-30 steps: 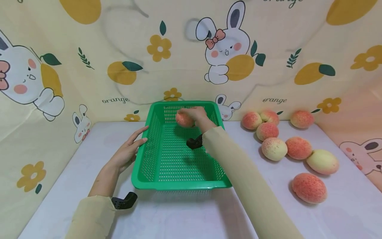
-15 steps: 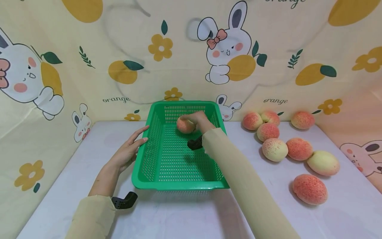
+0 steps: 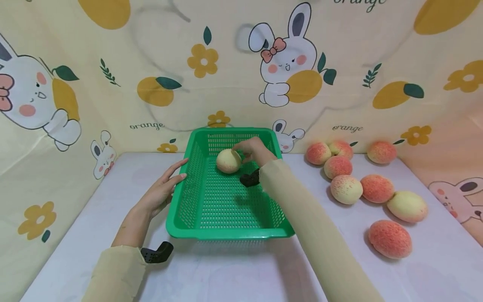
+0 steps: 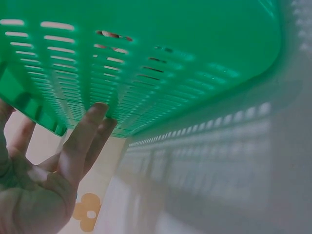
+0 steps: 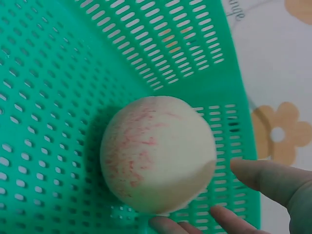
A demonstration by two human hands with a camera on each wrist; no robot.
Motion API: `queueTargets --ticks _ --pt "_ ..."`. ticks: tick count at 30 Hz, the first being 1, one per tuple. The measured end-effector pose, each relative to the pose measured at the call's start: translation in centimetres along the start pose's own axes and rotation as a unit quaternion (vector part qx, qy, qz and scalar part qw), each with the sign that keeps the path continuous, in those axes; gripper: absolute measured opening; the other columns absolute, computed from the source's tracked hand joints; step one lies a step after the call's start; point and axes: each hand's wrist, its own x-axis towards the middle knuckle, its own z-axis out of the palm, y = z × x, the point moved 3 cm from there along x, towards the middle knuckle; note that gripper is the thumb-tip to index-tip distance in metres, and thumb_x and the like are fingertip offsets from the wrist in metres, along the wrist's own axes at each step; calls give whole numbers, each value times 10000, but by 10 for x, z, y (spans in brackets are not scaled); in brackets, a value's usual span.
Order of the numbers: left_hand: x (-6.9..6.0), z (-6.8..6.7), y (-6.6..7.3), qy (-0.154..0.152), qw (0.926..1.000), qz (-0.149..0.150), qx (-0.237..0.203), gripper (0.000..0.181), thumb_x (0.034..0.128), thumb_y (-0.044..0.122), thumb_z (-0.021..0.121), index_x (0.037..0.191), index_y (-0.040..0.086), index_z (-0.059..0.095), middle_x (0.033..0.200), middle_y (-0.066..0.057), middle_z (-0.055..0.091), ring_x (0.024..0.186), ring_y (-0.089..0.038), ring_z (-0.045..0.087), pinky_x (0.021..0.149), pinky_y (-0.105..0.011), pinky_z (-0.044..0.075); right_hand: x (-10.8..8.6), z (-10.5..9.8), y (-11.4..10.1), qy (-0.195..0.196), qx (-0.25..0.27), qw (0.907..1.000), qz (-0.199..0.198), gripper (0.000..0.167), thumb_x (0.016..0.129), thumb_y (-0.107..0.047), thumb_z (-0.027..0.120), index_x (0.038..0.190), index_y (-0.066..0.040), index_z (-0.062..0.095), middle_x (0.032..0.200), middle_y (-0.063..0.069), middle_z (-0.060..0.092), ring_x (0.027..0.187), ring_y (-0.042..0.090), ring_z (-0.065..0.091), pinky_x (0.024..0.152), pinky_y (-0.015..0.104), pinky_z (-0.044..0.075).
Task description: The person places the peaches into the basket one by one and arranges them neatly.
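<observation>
A green plastic basket stands on the table in the head view. My left hand holds its left rim: thumb and index finger lie on the rim, and other fingers touch the perforated outer wall in the left wrist view. Inside the basket, towards the back, a pale peach rests on the bottom. Just right of it is my right hand, fingers loosely bent. In the right wrist view, a gap shows between the peach and the thumb; nothing is held.
Several red and pale peaches lie on the table right of the basket, with one red peach nearest the front. Behind the table hangs a patterned cloth. Black wrist cameras sit on both wrists.
My right hand has lowered the peach onto the basket's bottom and let go. The peach has rolled slightly left, its pale side now showing. My left hand has stayed put.
</observation>
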Motion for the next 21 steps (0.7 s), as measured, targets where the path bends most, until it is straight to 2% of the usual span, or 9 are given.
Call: queueTargets --ticks 8,15,19,21 --pt "-1 0 0 -2 9999 -61 101 593 984 438 496 1511 378 230 1324 -90 418 941 -80 633 810 -297 519 -15 -21 -12 -323 -106 9993 -170 589 886 -157 679 1383 38 430 1424 241 435 1305 360 450 988 403 482" --pt "0 0 1 -79 9999 1 126 588 993 422 486 1514 383 215 1340 -99 395 941 -79 634 809 -311 521 -26 -44 -14 -415 206 9985 -294 533 890 -168 673 1350 19 479 1418 232 444 1317 342 441 995 392 476" --pt "-1 1 1 -135 9999 21 63 593 993 416 491 1515 380 213 1307 -79 408 930 -81 639 784 -305 534 -30 -59 -11 -349 102 9986 -371 508 898 -210 671 1336 -21 495 1390 196 493 1244 303 510 1003 368 470" --pt "-1 1 0 -150 9999 17 58 596 993 416 490 1517 377 209 1315 -79 397 933 -84 637 778 -300 536 -33 -67 -8 -339 97 9986 -394 505 904 -214 665 1342 -39 486 1365 182 519 1148 268 561 1014 363 461"
